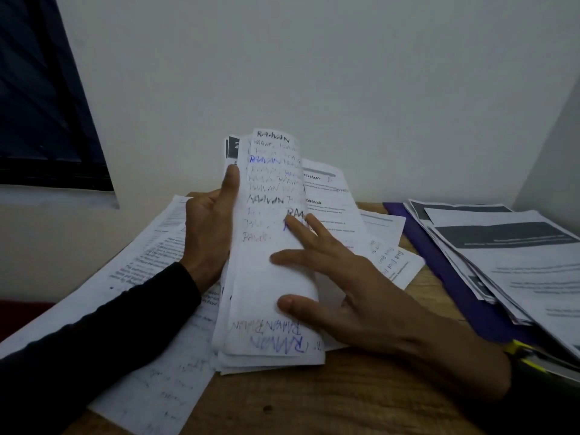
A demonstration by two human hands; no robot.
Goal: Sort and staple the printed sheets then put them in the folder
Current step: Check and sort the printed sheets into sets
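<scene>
On the wooden desk [314, 400], nearest me, the right hand [354, 287] lies spread, fingers straight, on a bent stack of scribbled sheets [270, 246]. Its left edge is gripped by the left hand [208, 227]. Farther right lies a purple folder [455, 277] under printed pages [514, 262].

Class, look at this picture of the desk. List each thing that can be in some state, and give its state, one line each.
Held bundle of sheets: lifted upright, bent, handwriting on front.
Left hand: grips the bundle's left edge.
Right hand: fingers straight, pressed on the front sheet.
Purple folder: lies open, papers piled on it.
Loose printed sheets: spread flat on the wooden desk.
</scene>
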